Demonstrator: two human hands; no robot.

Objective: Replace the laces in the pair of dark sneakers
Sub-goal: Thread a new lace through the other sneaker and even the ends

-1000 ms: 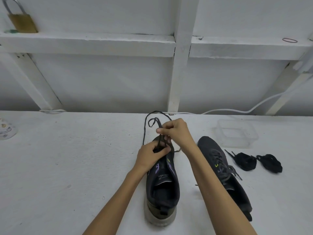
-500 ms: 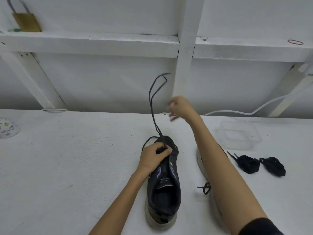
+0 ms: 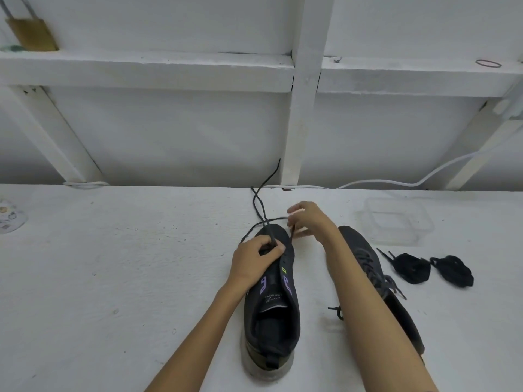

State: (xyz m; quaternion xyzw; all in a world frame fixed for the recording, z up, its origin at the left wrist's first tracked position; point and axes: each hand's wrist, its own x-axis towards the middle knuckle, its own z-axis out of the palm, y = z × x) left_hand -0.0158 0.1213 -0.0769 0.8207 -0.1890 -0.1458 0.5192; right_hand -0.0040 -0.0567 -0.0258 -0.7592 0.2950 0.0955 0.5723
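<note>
The dark sneaker [image 3: 271, 309] being worked on stands on the white table [image 3: 113, 264], heel toward the person and toe pointing at the back wall. The left hand [image 3: 253, 263] rests on its forefoot, thumb and fingers curled and pinching the dark lace [image 3: 259, 206] where it leaves the front eyelets. From that pinch two strands run away past the toe, cross each other, and one rises against the white upright post [image 3: 304, 108] behind the sneaker. Another strand loops off the toe's left side and arcs over toward the right hand [image 3: 310, 222].

That hand hovers just right of the toe, its fingers bent near a lace strand. Motion blur hides whether they actually grip it.

The second sneaker [image 3: 370, 267], still laced, lies just right of the first, partly under the right forearm. Further right lie two bundled black laces [image 3: 410, 267], side by side. A clear plastic container [image 3: 396, 222] sits beyond them. A brass padlock [image 3: 32, 33] stands on the shelf far up and left of the sneaker.
</note>
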